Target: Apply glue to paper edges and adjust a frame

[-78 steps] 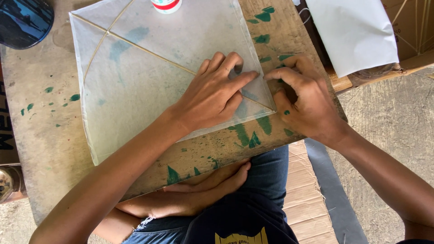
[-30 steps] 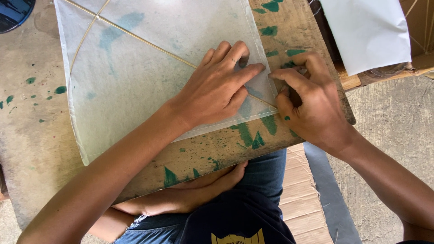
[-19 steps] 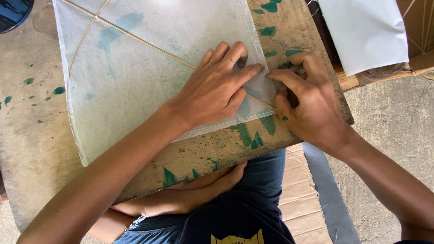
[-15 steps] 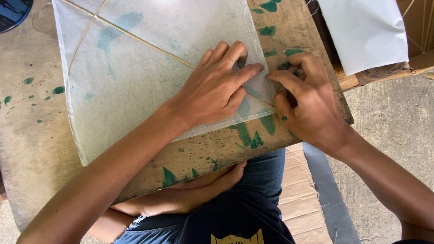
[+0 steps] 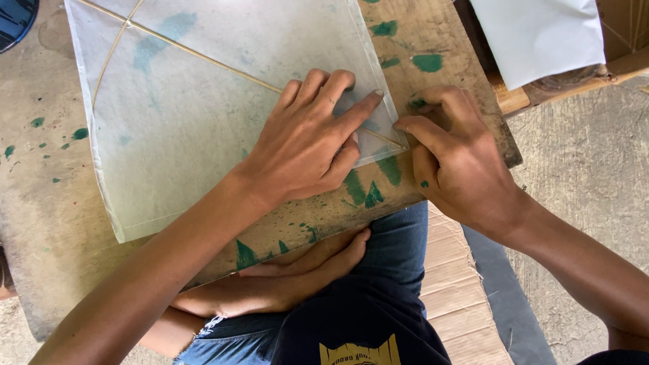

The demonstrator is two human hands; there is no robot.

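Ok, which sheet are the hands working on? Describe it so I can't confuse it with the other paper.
Start at the paint-stained wooden board across the lap. The thin see-through kite sheet lies flat on it, with the left hand pressing its corner and the right hand pinching the tip. Unlike the plain white paper beyond the board, it has thin sticks crossing it.

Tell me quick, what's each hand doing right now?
Left hand: open, pressed flat on the translucent paper kite, fingers spread near its corner.
Right hand: fingers curled, index fingertip pressing the kite's corner against the wooden board; holding nothing.
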